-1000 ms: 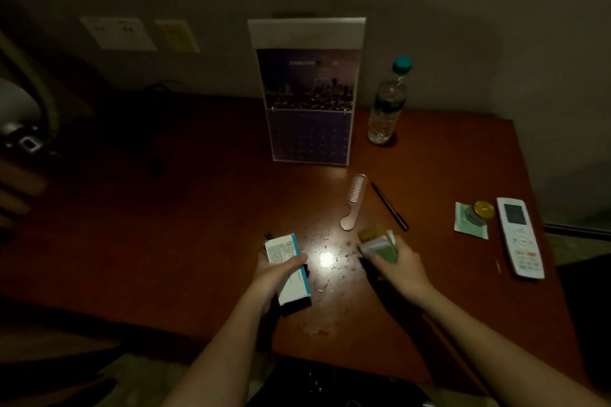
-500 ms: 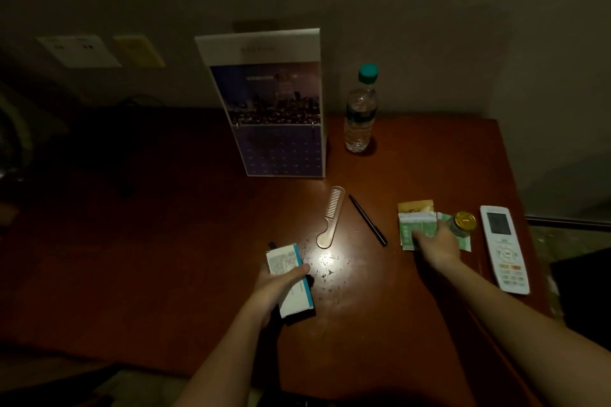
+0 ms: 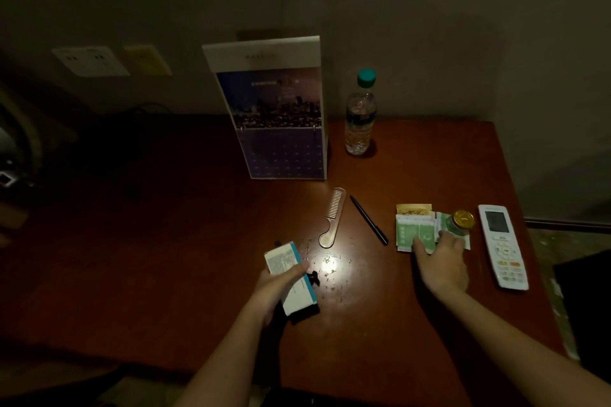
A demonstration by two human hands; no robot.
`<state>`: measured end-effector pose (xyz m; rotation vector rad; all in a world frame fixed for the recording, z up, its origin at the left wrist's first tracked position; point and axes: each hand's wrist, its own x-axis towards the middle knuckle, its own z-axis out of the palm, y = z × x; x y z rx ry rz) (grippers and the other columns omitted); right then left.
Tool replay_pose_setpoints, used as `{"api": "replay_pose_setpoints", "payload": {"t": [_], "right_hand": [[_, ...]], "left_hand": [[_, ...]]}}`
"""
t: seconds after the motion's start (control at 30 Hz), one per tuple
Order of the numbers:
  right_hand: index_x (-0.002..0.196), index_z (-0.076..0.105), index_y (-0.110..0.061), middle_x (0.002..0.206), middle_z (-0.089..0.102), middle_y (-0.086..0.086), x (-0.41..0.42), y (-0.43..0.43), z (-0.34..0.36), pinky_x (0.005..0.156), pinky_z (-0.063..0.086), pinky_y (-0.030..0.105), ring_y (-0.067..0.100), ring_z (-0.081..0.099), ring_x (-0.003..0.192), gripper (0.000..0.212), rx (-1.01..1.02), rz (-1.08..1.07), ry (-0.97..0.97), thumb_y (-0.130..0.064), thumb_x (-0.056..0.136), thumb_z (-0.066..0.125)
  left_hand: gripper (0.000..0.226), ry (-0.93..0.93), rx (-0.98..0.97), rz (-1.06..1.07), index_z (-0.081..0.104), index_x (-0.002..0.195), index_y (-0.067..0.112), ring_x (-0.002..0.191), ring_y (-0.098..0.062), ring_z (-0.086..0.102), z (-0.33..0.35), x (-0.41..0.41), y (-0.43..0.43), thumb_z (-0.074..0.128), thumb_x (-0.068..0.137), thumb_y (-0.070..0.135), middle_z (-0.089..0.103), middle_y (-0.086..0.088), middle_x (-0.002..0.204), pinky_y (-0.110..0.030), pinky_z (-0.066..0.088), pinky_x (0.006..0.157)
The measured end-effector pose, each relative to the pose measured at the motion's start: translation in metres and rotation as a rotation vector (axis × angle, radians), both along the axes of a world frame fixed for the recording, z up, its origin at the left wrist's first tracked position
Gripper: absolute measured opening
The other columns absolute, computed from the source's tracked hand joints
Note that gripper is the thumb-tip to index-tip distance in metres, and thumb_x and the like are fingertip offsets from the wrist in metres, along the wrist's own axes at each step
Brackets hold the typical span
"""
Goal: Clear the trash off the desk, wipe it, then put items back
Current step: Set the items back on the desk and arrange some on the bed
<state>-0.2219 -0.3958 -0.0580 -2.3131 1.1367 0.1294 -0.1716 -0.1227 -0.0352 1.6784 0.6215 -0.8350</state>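
Desk point(image 3: 198, 258): crumbs scattered near centre.
Left hand point(image 3: 281, 287): fingers wrapped round white-and-blue box point(image 3: 291, 277).
Right hand point(image 3: 443, 261): fingers spread flat on green sachets point(image 3: 415, 233), beside remote point(image 3: 502, 246).

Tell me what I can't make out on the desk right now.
All from the head view:
- Box: its print is too small and dim to read; the left hand covers its middle.
- Packets: the right hand hides their near edge.
- Left side of the desk: too dark to see.
- Desk's near edge: behind the arms.
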Motion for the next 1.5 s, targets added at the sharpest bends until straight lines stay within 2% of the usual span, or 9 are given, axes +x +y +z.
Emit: {"api": "replay_pose_setpoints", "payload": {"t": [0.27, 0.43, 0.63, 0.83, 0.97, 1.1, 1.23, 1.37, 1.5], "right_hand": [[0.13, 0.043, -0.011, 0.13, 0.041, 0.012, -0.034, 0.019, 0.006, 0.071, 0.043, 0.032, 0.027, 0.055, 0.103, 0.046, -0.004, 0.039, -0.016, -0.037, 0.093, 0.053], [0.127, 0.046, -0.011, 0.126, 0.043, 0.01, -0.042, 0.034, 0.007, 0.07, 0.043, 0.029, 0.023, 0.055, 0.099, 0.04, 0.005, 0.072, -0.047, -0.034, 0.094, 0.053], [0.126, 0.047, -0.014, 0.126, 0.046, 0.006, -0.025, 0.072, 0.015, 0.08, 0.049, 0.033, 0.02, 0.054, 0.105, 0.039, 0.013, 0.186, -0.102, -0.033, 0.093, 0.054], [0.111, 0.054, -0.022, 0.112, 0.053, -0.005, -0.011, 0.15, 0.015, 0.076, 0.048, 0.023, 0.007, 0.049, 0.095, 0.023, 0.028, 0.602, -0.098, -0.036, 0.093, 0.052], [0.12, 0.049, -0.02, 0.118, 0.052, 0.0, 0.003, 0.194, 0.007, 0.081, 0.048, 0.03, 0.016, 0.05, 0.108, 0.043, -0.075, 0.791, 0.076, -0.051, 0.09, 0.046], [0.133, 0.034, -0.015, 0.13, 0.043, 0.004, 0.01, 0.204, 0.003, 0.081, 0.05, 0.031, 0.02, 0.05, 0.114, 0.066, -0.179, 0.788, 0.238, -0.06, 0.088, 0.048], [0.129, 0.042, -0.013, 0.128, 0.043, 0.005, 0.012, 0.195, 0.003, 0.08, 0.053, 0.032, 0.02, 0.049, 0.113, 0.067, -0.218, 0.803, 0.289, -0.063, 0.085, 0.049], [0.123, 0.047, -0.016, 0.121, 0.046, 0.003, 0.014, 0.188, 0.01, 0.074, 0.052, 0.028, 0.016, 0.05, 0.104, 0.058, -0.121, 0.688, 0.2, -0.057, 0.082, 0.054], [0.125, 0.047, -0.019, 0.128, 0.04, 0.005, 0.022, 0.185, 0.027, 0.081, 0.046, 0.027, 0.018, 0.042, 0.111, 0.06, -0.265, 0.758, 0.055, -0.06, 0.081, 0.048]], "left_hand": [[0.041, -0.019, 0.063, 0.074, 0.045, 0.104, 0.018, 0.085, -0.029, 0.066, -0.001, -0.01, 0.006, 0.076, 0.079, 0.027, 0.063, -0.013, 0.096, -0.04, 0.057, 0.07], [0.05, -0.051, 0.105, 0.119, 0.048, 0.112, 0.015, 0.087, -0.029, 0.067, -0.001, -0.01, 0.018, 0.08, 0.075, 0.028, 0.065, -0.012, 0.1, -0.046, 0.058, 0.078], [0.058, -0.078, 0.109, 0.256, 0.052, 0.122, 0.005, 0.093, -0.031, 0.065, -0.003, -0.013, 0.059, 0.081, 0.074, 0.021, 0.064, -0.017, 0.112, -0.04, 0.056, 0.072], [0.055, -0.13, 0.279, 0.355, 0.045, 0.11, 0.011, 0.083, -0.027, 0.063, -0.009, -0.018, 0.08, 0.082, 0.073, 0.027, 0.061, -0.013, 0.104, -0.034, 0.055, 0.063], [0.055, -0.206, 0.419, 0.273, 0.055, 0.113, 0.014, 0.094, -0.026, 0.064, -0.016, -0.013, 0.094, 0.08, 0.072, 0.041, 0.059, -0.011, 0.116, -0.036, 0.057, 0.068], [0.045, -0.197, 0.297, 0.284, 0.051, 0.122, 0.007, 0.09, -0.023, 0.063, -0.018, -0.011, 0.111, 0.07, 0.085, 0.023, 0.062, -0.013, 0.115, -0.022, 0.048, 0.055], [0.026, -0.028, 0.043, 0.392, 0.053, 0.111, 0.008, 0.09, -0.022, 0.066, -0.016, -0.014, 0.119, 0.061, 0.092, 0.022, 0.066, -0.012, 0.105, -0.031, 0.058, 0.062], [0.009, 0.073, -0.152, 0.431, 0.051, 0.103, 0.014, 0.09, -0.024, 0.068, -0.011, -0.022, 0.117, 0.053, 0.097, 0.022, 0.066, -0.012, 0.104, -0.028, 0.059, 0.065], [0.009, 0.137, -0.122, 0.269, 0.053, 0.102, 0.018, 0.081, -0.02, 0.07, -0.008, -0.025, 0.113, 0.048, 0.098, 0.012, 0.067, -0.01, 0.099, -0.026, 0.057, 0.058]]}}
